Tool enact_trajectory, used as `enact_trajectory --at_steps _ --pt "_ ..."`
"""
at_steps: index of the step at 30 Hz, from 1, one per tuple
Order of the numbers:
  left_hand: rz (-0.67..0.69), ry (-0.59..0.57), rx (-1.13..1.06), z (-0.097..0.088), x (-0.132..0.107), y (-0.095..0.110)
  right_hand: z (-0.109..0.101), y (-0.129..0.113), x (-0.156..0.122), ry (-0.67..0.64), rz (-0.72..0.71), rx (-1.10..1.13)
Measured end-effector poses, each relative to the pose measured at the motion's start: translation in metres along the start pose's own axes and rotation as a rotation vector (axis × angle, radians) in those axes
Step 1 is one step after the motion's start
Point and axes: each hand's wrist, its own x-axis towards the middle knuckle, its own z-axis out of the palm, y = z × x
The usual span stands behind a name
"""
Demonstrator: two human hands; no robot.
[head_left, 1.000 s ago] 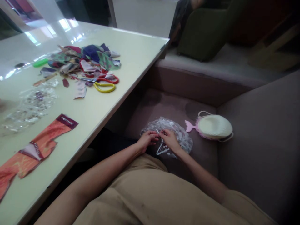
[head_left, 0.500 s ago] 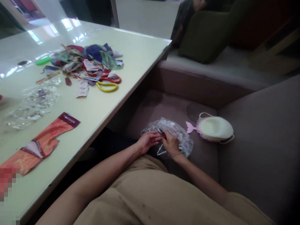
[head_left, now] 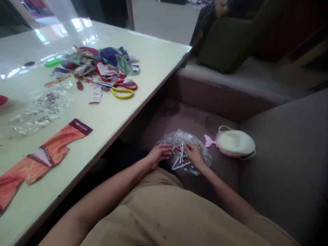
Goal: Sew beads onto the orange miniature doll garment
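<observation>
A crumpled clear plastic bag (head_left: pixel 179 135) lies on the seat in front of my lap, with white strips (head_left: pixel 181 152) and small white and red scraps on it. Beside its left edge, my left hand (head_left: pixel 159 155) is open, palm turned inward and fingers stretched out. My right hand (head_left: pixel 195 155) is over the bag's right part with fingers curled together near the white strips. What its fingertips hold, if anything, is hidden. A cream shell-shaped bag (head_left: pixel 237 142) with a pink tail and cord handle rests on the seat to the right.
At left stands a glossy pale table (head_left: pixel 107 123). On it are a heap of cloth scraps (head_left: pixel 102 59), scissors (head_left: pixel 123 89) with red and yellow handles, clear plastic (head_left: pixel 46 106) and a torn orange wrapper (head_left: pixel 58 145). Sofa sides (head_left: pixel 284 143) enclose the seat. Another person (head_left: pixel 205 24) is partly visible behind.
The dark shiny object in my right hand no longer shows. My right hand has moved right, apart from my left, uncovering the white strips and red scraps. The view has shifted slightly.
</observation>
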Motion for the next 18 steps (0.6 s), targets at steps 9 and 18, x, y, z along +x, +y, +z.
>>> enact_trajectory --at_steps 9,18 --pt "0.043 0.011 0.006 -0.018 -0.017 0.004 0.000 0.012 0.004 -0.050 0.026 -0.063" --pt "0.090 0.023 -0.011 -0.032 -0.028 0.004 -0.003 0.018 0.012 -0.086 0.031 -0.066"
